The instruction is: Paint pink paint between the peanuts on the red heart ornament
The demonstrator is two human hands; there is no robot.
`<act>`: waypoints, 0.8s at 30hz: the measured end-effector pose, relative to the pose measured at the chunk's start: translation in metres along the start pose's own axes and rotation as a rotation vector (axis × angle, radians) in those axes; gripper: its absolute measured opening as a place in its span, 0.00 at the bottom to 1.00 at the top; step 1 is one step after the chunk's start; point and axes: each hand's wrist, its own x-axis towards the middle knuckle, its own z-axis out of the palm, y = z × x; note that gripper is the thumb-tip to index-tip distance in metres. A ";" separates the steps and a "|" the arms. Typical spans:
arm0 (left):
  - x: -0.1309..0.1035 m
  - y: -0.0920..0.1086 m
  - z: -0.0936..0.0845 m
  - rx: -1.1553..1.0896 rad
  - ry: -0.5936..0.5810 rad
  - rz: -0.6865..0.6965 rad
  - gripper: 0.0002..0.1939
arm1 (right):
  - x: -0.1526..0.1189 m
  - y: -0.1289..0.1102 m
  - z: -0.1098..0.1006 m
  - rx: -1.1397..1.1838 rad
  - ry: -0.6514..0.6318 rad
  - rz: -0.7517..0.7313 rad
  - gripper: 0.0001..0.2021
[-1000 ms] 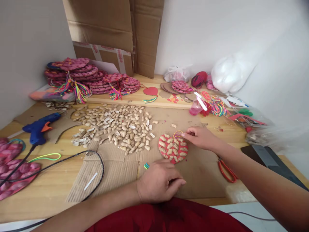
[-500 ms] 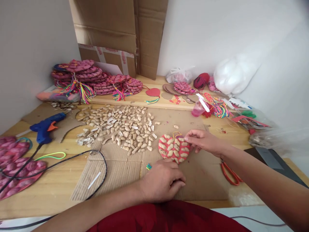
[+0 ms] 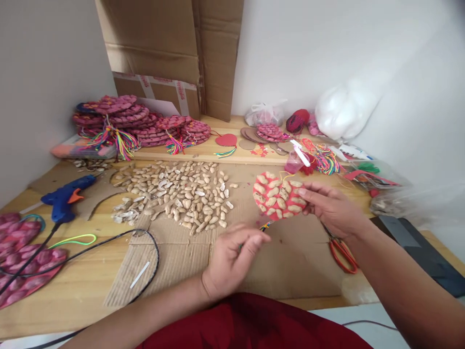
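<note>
A red disc covered with peanuts (image 3: 279,196) is held up over the cardboard by my right hand (image 3: 329,206), its thumb on top at the disc's right edge. A yellow loop shows at the disc's top, and a small coloured tassel (image 3: 267,226) hangs below it. My left hand (image 3: 236,254) is just below and left of the disc, fingers closed together. A bit of green shows between its fingers, and what it grips there is too small to make out.
Loose peanuts (image 3: 189,194) spread over the cardboard (image 3: 298,259). A blue glue gun (image 3: 67,194) lies left, its black cable looping forward. Orange-handled pliers (image 3: 343,255) lie right. Finished pink discs (image 3: 127,116) are stacked behind, and a black device (image 3: 417,252) sits far right.
My right hand has lifted the peanut disc off the cardboard, up and to the right. My left hand has come off the disc's lower edge and closed its fingers near the tassel.
</note>
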 end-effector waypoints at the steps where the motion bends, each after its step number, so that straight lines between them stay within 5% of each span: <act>1: 0.002 0.000 0.000 -0.082 0.093 -0.081 0.14 | -0.003 -0.004 -0.003 0.029 0.032 -0.014 0.19; 5: 0.009 -0.004 -0.003 -0.311 0.229 -0.259 0.13 | -0.017 -0.019 -0.002 0.141 0.106 -0.040 0.18; 10: 0.010 0.000 -0.008 -0.338 0.154 -0.211 0.16 | -0.030 -0.027 0.010 0.215 0.076 -0.075 0.18; 15: 0.012 0.001 -0.004 -0.664 -0.014 -0.204 0.28 | -0.032 -0.020 0.026 0.243 0.033 -0.117 0.14; 19: 0.012 -0.002 0.001 -0.765 -0.074 -0.394 0.17 | -0.030 -0.016 0.042 0.247 -0.005 -0.101 0.15; 24: 0.015 -0.004 0.000 -0.771 0.067 -0.465 0.16 | -0.034 -0.017 0.053 0.210 -0.063 -0.062 0.20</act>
